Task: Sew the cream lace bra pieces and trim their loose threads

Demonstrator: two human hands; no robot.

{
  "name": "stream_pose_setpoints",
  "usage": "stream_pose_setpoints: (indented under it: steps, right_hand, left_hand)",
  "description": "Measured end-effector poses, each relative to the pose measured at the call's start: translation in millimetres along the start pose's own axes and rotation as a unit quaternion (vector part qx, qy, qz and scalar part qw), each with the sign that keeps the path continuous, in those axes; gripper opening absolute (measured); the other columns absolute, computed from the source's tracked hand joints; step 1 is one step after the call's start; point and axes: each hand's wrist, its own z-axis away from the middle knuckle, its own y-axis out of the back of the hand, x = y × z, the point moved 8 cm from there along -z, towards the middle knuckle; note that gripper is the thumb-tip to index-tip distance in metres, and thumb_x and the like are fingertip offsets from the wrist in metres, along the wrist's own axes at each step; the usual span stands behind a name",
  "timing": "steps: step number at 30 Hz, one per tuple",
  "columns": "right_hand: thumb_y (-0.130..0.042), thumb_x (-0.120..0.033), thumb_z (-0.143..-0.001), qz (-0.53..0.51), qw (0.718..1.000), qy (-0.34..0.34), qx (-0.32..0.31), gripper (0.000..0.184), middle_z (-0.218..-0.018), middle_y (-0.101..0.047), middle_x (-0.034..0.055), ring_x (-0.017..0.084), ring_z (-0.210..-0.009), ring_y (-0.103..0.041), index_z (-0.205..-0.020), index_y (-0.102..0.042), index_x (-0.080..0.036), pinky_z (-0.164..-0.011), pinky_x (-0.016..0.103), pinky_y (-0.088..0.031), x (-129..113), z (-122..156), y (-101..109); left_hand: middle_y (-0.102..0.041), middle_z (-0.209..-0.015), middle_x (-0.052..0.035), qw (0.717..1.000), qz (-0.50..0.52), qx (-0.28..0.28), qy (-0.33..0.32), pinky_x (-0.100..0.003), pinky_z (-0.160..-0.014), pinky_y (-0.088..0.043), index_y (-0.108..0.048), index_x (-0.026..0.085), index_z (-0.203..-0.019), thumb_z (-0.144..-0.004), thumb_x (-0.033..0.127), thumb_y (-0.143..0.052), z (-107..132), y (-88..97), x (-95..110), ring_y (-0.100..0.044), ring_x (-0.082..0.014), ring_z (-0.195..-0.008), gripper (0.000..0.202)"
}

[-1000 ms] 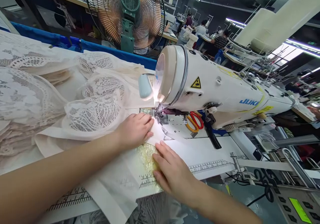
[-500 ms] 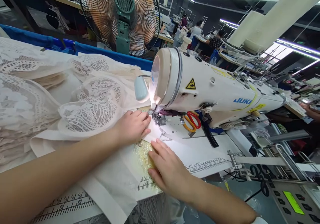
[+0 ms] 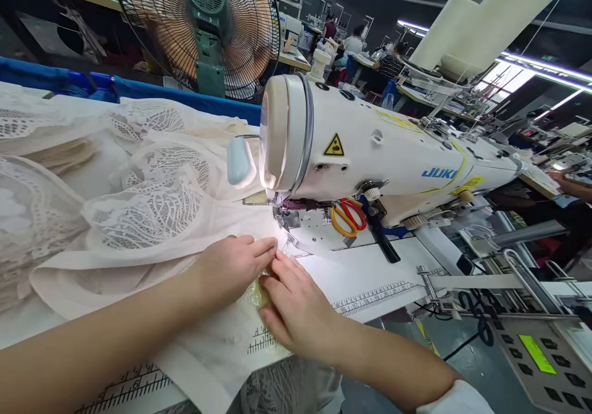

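My left hand (image 3: 238,269) is closed on the edge of a white lace bra (image 3: 152,210), just in front of the presser foot (image 3: 283,215) of a white sewing machine (image 3: 351,136). Fingertips of my right hand (image 3: 298,309) meet those of the left at the same edge and pinch the fabric there. Exactly what lies between the fingertips is partly hidden. A patch of yellowish clear tape (image 3: 255,293) shows on the table between my hands. The bra's wide white band hangs over the table's front edge.
Red-and-orange-handled scissors (image 3: 346,218) lie beneath the machine arm, beside a black-handled tool (image 3: 383,241). A fan (image 3: 210,50) stands behind the table. More lace pieces (image 3: 32,216) are piled at left. At right is a control panel (image 3: 536,355); people sit further back.
My left hand has drawn back from the presser foot towards me, and its fingertips now meet my right hand's. My right hand has closed onto the fabric edge. The view has shifted slightly.
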Motion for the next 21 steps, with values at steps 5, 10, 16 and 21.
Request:
stream_pose_setpoints:
  steps: [5, 10, 16, 21]
  right_hand:
    - [-0.049, -0.027, -0.084, -0.007, 1.0, 0.02, 0.022, 0.036, -0.132, -0.048, 0.0206, 0.031, -0.129, -0.037, -0.111, -0.058, -0.006, -0.109, 0.046, -0.033, 1, 3, 3]
    - [-0.049, -0.026, -0.084, -0.013, 0.999, 0.022, 0.025, 0.034, -0.131, -0.05, 0.0203, 0.03, -0.128, -0.039, -0.111, -0.058, -0.007, -0.107, 0.046, -0.035, 1, 3, 4]
    - [-0.048, -0.026, -0.084, -0.024, 0.999, 0.015, 0.02, 0.032, -0.131, -0.05, 0.0201, 0.029, -0.13, -0.038, -0.11, -0.058, -0.008, -0.107, 0.048, -0.035, 2, 4, 4]
    - [-0.047, -0.025, -0.085, -0.022, 0.999, 0.02, 0.025, 0.031, -0.13, -0.05, 0.0201, 0.029, -0.129, -0.039, -0.109, -0.058, -0.009, -0.106, 0.048, -0.036, 1, 4, 5]
  left_hand:
    - [-0.063, -0.12, -0.0038, 0.999, -0.043, 0.007, 0.001, -0.03, -0.058, -0.045, -0.066, 0.017, -0.103, -0.081, 0.005, -0.043, 6, -5.4, -15, -0.057, -0.0168, -0.068, 0.034]
    - [-0.062, -0.123, -0.0031, 0.998, -0.05, -0.025, -0.01, -0.03, -0.059, -0.047, -0.065, 0.016, -0.109, -0.081, 0.003, -0.041, 1, -6.1, -24, -0.056, -0.0175, -0.071, 0.04]
    - [-0.06, -0.126, -0.0039, 0.998, -0.019, -0.052, -0.026, -0.032, -0.062, -0.049, -0.063, 0.015, -0.114, -0.082, 0.003, -0.039, -1, -4.6, -26, -0.058, -0.0187, -0.075, 0.042]
    - [-0.058, -0.127, -0.0052, 0.997, -0.012, -0.066, -0.037, -0.032, -0.065, -0.051, -0.061, 0.013, -0.117, -0.083, 0.004, -0.037, -2, -9.0, -31, -0.059, -0.0189, -0.077, 0.042]
